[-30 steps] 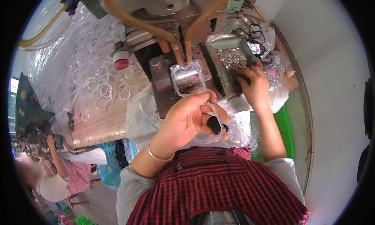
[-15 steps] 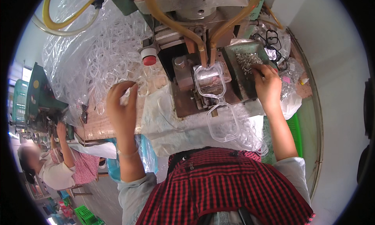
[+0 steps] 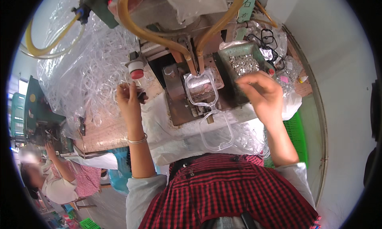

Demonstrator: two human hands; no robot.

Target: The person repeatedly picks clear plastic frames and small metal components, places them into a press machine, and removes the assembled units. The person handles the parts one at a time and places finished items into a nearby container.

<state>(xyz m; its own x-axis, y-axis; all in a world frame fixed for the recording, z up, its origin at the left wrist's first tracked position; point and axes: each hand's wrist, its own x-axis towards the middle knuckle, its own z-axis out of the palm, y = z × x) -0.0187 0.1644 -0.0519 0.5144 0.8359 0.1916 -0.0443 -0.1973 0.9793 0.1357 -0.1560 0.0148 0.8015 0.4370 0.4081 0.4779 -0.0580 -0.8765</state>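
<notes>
Our right hand (image 3: 260, 94) hangs with its fingers (image 3: 248, 82) curled and the tips pinched together over the near edge of the green metal tray (image 3: 232, 56); whether a small piece is caught between them we cannot tell. The tray holds a heap of small shiny metal parts (image 3: 244, 64) just beyond those fingertips. Our left hand (image 3: 128, 98) is raised with its fingers bent inward and nearly closed against the mass of clear plastic frames (image 3: 95, 70) heaped in a transparent bag; whether it grips one of them we cannot tell either. A clear plastic eyeglass frame (image 3: 209, 109) lies between our two hands, touched by neither: one rim sits on the metal fixture (image 3: 179, 98) of the machine, under the amber hoses (image 3: 159, 34), and the other rim hangs off the near edge over white sheeting (image 3: 167, 129). A red push button (image 3: 137, 73) stands just beyond our left fingers. A thin bangle (image 3: 137, 140) circles our left wrist. Dark finished frames (image 3: 266, 38) lie beyond the tray. At far left another person (image 3: 51, 181) works at a green machine (image 3: 36, 117).
</notes>
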